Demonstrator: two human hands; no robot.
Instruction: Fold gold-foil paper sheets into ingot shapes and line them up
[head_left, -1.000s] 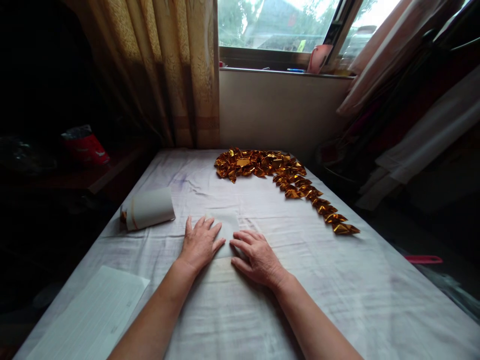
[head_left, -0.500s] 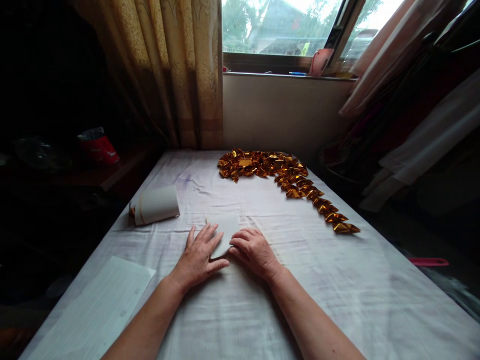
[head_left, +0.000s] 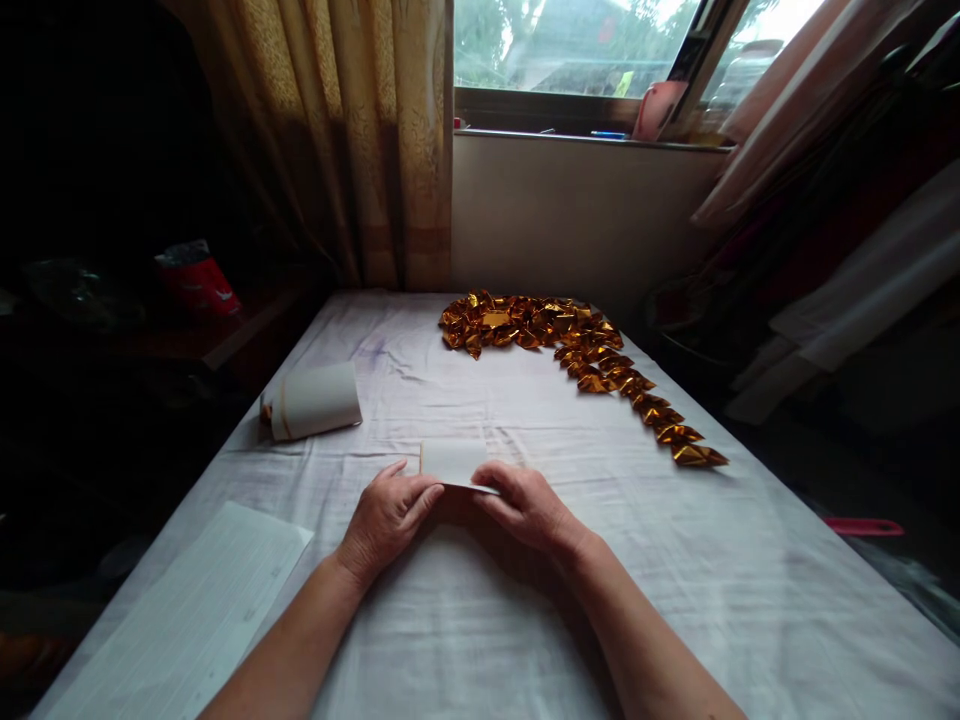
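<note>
A small white sheet of paper point(head_left: 454, 460), with a thin gold line along its left edge, is held between my two hands near the middle of the table. My left hand point(head_left: 390, 510) pinches its near left corner, the thumb lying along the near edge. At the near right corner, my right hand point(head_left: 525, 500) grips the sheet between thumb and fingers. The near edge looks slightly raised off the cloth. Beyond it, a string of folded shiny gold paper pieces point(head_left: 570, 325) curves along the table's far right side.
A rolled white paper bundle point(head_left: 319, 402) with a band round it lies at the left edge. Lined paper point(head_left: 195, 610) rests at the near left. The table wears a wrinkled white cloth point(head_left: 675, 610). Curtain point(head_left: 360, 150) and window stand behind; clothes hang at right.
My left hand has gone from lying spread over the paper to pinching its near left corner. My right hand now grips the right corner, and the near edge has lifted. The view has shifted slightly.
</note>
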